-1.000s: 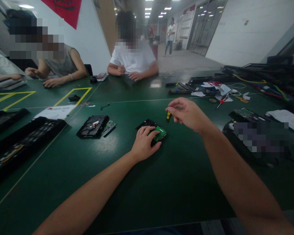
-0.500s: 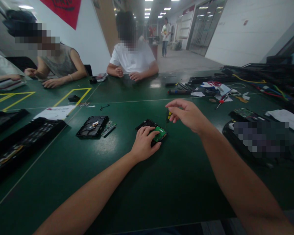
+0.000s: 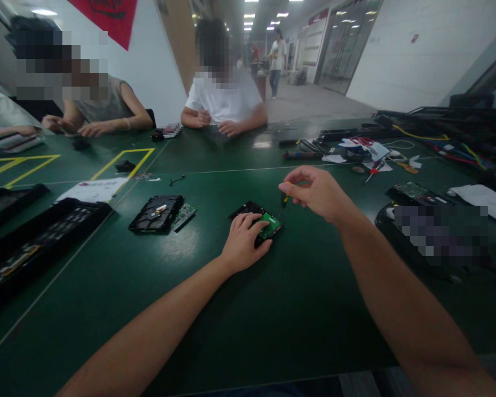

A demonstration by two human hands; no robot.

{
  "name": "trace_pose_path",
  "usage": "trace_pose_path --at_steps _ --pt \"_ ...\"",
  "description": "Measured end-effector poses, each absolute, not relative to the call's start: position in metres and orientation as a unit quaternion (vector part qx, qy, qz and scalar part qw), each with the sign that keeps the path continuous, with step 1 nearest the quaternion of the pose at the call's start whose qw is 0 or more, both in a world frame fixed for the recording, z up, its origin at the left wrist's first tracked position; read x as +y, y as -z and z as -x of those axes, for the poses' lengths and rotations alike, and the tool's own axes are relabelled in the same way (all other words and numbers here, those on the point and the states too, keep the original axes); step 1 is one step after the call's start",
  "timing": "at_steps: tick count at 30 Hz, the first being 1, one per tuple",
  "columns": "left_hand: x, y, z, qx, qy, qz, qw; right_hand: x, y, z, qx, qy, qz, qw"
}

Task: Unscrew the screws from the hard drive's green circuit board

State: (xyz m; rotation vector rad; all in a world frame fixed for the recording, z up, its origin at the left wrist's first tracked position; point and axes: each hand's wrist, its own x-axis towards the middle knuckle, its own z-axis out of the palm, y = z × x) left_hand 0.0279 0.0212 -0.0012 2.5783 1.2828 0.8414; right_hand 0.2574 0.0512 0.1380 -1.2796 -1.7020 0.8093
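Note:
A hard drive [image 3: 254,209] lies on the green table with its green circuit board [image 3: 271,225] facing up. My left hand [image 3: 244,240] is closed over it, fingers across the top and thumb at the near edge, covering part of the board. In my right hand [image 3: 314,190] is a screwdriver [image 3: 284,198] with a dark and yellow handle, pinched between thumb and fingers. Its thin shaft points down at the board's right corner; whether the tip sits in a screw is too small to tell.
Left of the drive are another black hard drive [image 3: 156,214] and a loose circuit board [image 3: 184,216]. Black trays [image 3: 37,242] lie farther left. Cables and a red screwdriver [image 3: 374,172] are at the right. Two people sit across the table [image 3: 215,309].
The screwdriver handle has turned in my right hand, and the fingers have curled in around it. My left hand and the hard drive stay put. A person in the background has walked slightly left.

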Motion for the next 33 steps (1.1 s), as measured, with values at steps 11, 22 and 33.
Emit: trace_pose_path --at_steps 11,22,33 --pt "0.0201 -0.0001 -0.0283 0.428 -0.276 -0.857 0.074 0.0488 -0.1404 -0.2552 -0.676 -0.389 0.471 0.412" --pt "0.0201 0.0001 -0.0289 0.430 -0.278 -0.856 0.069 0.0505 -0.1378 -0.2555 -0.668 -0.360 0.496 0.421" --pt "0.0202 0.0022 -0.0300 0.430 -0.279 -0.855 0.074 0.0501 -0.1354 -0.2549 -0.667 -0.354 0.502 0.421"
